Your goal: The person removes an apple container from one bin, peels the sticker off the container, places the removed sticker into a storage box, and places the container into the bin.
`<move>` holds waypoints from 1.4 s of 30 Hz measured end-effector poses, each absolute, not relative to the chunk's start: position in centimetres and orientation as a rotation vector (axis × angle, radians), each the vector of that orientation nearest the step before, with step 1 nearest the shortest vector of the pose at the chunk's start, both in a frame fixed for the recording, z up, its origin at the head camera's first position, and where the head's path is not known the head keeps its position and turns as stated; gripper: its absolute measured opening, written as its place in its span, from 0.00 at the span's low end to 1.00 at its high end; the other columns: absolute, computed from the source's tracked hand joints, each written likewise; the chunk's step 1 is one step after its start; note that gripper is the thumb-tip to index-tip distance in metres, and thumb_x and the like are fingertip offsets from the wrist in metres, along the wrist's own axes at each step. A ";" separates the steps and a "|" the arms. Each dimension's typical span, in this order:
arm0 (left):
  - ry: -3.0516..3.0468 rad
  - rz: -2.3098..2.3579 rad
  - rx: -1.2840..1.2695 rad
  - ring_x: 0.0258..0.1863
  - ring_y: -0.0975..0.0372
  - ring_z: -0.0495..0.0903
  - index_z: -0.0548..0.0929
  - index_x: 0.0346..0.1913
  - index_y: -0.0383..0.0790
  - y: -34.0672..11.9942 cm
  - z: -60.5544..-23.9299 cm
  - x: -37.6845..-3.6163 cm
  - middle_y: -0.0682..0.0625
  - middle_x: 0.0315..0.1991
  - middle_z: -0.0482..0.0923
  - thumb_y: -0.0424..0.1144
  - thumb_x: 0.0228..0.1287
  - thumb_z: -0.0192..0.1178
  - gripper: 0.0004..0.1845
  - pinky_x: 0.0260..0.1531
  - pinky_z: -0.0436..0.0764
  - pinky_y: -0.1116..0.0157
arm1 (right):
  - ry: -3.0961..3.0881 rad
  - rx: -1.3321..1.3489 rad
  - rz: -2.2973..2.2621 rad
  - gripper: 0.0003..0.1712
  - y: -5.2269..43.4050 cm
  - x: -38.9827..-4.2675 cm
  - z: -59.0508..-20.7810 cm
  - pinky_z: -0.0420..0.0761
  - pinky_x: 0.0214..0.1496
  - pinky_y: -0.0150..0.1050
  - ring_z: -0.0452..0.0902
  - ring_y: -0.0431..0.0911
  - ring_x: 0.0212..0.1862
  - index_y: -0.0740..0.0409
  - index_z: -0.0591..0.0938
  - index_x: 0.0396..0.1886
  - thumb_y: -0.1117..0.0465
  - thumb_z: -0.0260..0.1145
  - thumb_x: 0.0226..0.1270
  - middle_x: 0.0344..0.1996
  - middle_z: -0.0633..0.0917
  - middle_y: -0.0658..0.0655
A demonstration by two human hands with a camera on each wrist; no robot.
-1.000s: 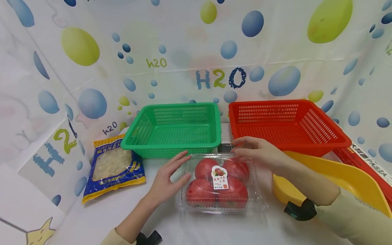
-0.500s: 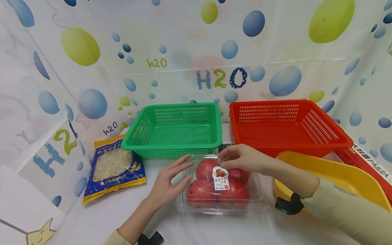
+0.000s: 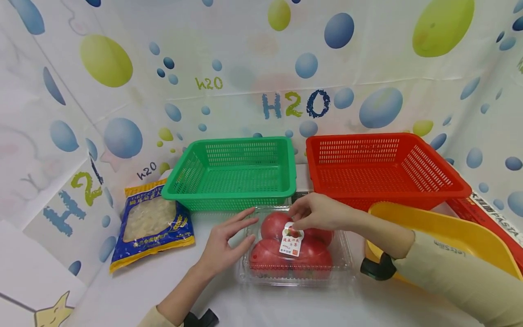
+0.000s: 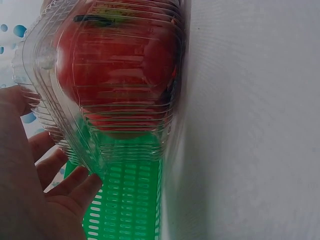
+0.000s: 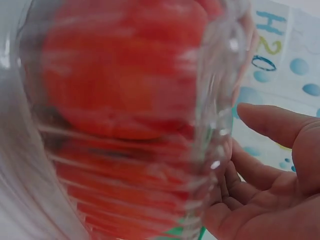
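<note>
Between the person's two hands, on the white tabletop [image 3: 122,299], sits a clear plastic box [image 3: 300,282] with four red tomatoes [image 3: 267,260] inside. The left hand [image 3: 221,247] is at the box's left side, palm toward it, with its fingers spread and nearly straight; the left wrist view shows the fingertips right by the box's rim, though whether they all touch it cannot be told. The right hand [image 3: 323,213] is bent over the back right part of the lid, its fingers curved and its thumb tip at the upper end of a white label [image 3: 290,244], which lies slantwise on the lid. Whether thumb and finger pinch that label cannot be told. Behind the box stands a green basket [image 3: 229,196], with a red basket [image 3: 384,195] to its right. A yellow tray [image 3: 453,231] lies partly under the right forearm, and a blue bag [image 3: 152,222] rests to the left.
</note>
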State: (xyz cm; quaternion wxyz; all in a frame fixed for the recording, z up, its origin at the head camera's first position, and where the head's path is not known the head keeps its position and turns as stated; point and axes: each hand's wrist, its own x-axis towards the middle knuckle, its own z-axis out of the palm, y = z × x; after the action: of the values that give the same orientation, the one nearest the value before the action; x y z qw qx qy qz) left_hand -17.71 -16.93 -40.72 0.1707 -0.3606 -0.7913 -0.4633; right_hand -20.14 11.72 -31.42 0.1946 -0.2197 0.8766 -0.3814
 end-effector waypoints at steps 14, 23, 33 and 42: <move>-2.260 -1.341 -1.010 0.67 0.47 0.72 0.85 0.57 0.33 -16.8 -40.7 -17.5 0.39 0.65 0.75 0.29 0.62 0.66 0.19 0.58 0.76 0.48 | 2.483 -0.664 -1.048 0.04 11.7 -19.9 -31.8 0.85 0.42 0.39 0.79 0.47 0.39 0.50 0.86 0.36 0.60 0.74 0.65 0.31 0.85 0.48; -2.251 -1.347 -1.020 0.66 0.46 0.73 0.85 0.57 0.32 -16.8 -40.7 -17.5 0.38 0.64 0.76 0.29 0.62 0.66 0.19 0.57 0.77 0.47 | 2.405 -0.656 -1.200 0.07 14.0 -20.1 -30.2 0.85 0.46 0.44 0.80 0.50 0.42 0.55 0.85 0.41 0.58 0.71 0.67 0.35 0.86 0.52; -2.265 -1.346 -1.007 0.67 0.50 0.72 0.85 0.58 0.35 -17.0 -40.5 -17.6 0.45 0.66 0.76 0.29 0.62 0.66 0.20 0.59 0.76 0.51 | 2.475 -0.519 -1.176 0.14 20.7 -20.7 -28.8 0.81 0.51 0.47 0.76 0.53 0.48 0.56 0.84 0.47 0.52 0.70 0.69 0.40 0.86 0.54; -2.272 -1.353 -1.011 0.67 0.49 0.73 0.84 0.57 0.30 -16.9 -40.7 -17.7 0.39 0.65 0.76 0.29 0.63 0.66 0.19 0.59 0.76 0.52 | 2.455 -0.404 -1.179 0.17 27.3 -20.8 -29.7 0.81 0.49 0.44 0.77 0.54 0.46 0.61 0.84 0.49 0.53 0.69 0.70 0.40 0.86 0.58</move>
State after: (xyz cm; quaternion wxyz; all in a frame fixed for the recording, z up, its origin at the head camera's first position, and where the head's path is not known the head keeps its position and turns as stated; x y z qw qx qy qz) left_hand -17.66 -16.93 -40.70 0.1547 -0.3527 -0.7929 -0.4723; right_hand -20.76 27.34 -29.68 0.1928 -0.1438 0.8750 -0.4202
